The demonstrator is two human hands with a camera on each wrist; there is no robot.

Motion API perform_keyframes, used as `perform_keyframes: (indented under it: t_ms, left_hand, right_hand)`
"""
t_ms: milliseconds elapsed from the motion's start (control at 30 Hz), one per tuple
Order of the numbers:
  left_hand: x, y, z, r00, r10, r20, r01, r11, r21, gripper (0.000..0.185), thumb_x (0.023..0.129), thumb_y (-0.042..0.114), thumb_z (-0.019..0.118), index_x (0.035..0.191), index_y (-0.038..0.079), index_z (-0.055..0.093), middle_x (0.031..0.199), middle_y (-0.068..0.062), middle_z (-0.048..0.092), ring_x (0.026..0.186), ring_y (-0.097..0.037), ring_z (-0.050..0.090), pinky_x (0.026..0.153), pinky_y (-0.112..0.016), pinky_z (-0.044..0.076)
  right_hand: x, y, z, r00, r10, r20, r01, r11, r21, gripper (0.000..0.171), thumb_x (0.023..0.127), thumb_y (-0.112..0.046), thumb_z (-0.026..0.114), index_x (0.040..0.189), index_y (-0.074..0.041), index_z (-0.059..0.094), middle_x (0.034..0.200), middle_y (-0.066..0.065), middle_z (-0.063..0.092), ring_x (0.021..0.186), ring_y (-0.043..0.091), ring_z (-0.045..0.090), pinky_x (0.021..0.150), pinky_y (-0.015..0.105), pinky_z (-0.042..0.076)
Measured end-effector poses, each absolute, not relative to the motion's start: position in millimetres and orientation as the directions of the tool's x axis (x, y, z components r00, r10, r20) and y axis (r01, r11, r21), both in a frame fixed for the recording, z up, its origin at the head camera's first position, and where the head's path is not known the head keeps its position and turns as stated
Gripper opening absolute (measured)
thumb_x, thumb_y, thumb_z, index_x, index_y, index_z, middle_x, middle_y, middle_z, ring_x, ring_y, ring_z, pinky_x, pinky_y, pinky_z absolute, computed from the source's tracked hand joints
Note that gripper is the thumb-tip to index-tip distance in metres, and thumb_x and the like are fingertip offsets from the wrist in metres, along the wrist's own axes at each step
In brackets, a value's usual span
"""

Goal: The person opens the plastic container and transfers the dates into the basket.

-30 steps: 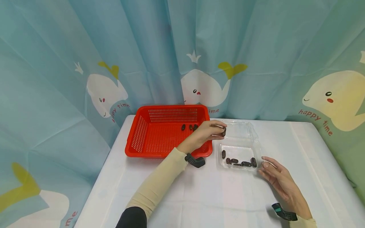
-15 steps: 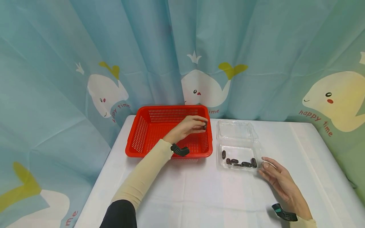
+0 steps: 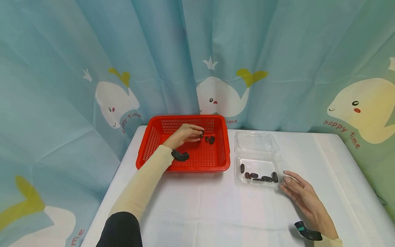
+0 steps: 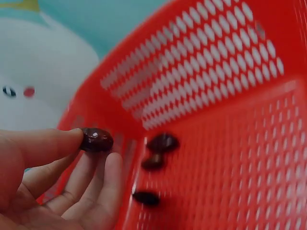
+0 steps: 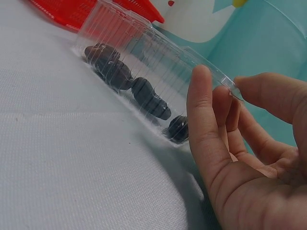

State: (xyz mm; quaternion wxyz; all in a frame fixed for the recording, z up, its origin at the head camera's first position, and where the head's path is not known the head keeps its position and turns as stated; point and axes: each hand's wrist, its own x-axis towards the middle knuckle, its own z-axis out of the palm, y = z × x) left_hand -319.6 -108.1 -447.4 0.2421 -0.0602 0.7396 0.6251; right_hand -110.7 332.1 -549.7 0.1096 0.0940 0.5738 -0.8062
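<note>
White tablecloth (image 3: 216, 212) underneath, red basket (image 3: 154, 144) at the back, clear plastic box (image 3: 257, 151) just right of it with dates (image 3: 262, 177) inside. Right hand (image 3: 303, 199) rests with relaxed fingers, touching the box's near corner. Left hand (image 3: 183, 135) inside the basket, pinching one date (image 4: 96, 139) above three loose dates (image 4: 160, 143).
</note>
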Motion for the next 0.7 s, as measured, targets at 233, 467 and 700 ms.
perform_keyframes:
  t_ms: [233, 467, 700]
  left_hand:
    - [-327, -126, -456, -0.882, 0.137, -0.452, -0.393, 0.319, 0.863, 0.031, 0.102, 0.008, 0.065, 0.132, 0.002, 0.070, 0.140, -0.016, 0.064, 0.120, -0.028, 0.068, 0.107, -0.043, 0.055]
    - [-331, -135, -469, -0.888, 0.104, -0.448, -0.388, 0.356, 0.850, 0.030, 0.100, 0.004, 0.066, 0.129, -0.002, 0.071, 0.135, -0.018, 0.066, 0.101, -0.020, 0.070, 0.104, -0.041, 0.057]
    - [-336, -134, -479, -0.891, 0.070, -0.449, -0.401, 0.347, 0.848, 0.028, 0.100, 0.002, 0.065, 0.126, -0.005, 0.071, 0.131, -0.019, 0.067, 0.099, -0.019, 0.070, 0.105, -0.041, 0.057]
  right_hand:
    - [-110, 333, -550, -0.961, -0.076, -0.267, 0.277, -0.330, -0.902, 0.031, 0.108, -0.007, 0.053, 0.123, -0.030, 0.066, 0.105, -0.010, 0.066, 0.095, 0.004, 0.067, 0.092, 0.023, 0.060]
    - [-109, 333, -551, -0.959, -0.069, -0.273, 0.281, -0.316, -0.906, 0.031, 0.108, -0.007, 0.054, 0.123, -0.032, 0.066, 0.106, -0.011, 0.066, 0.095, 0.004, 0.067, 0.092, 0.022, 0.060]
    - [-109, 332, -550, -0.957, -0.059, -0.283, 0.287, -0.307, -0.907, 0.031, 0.108, -0.008, 0.054, 0.122, -0.033, 0.067, 0.106, -0.010, 0.066, 0.095, 0.004, 0.067, 0.093, 0.023, 0.060]
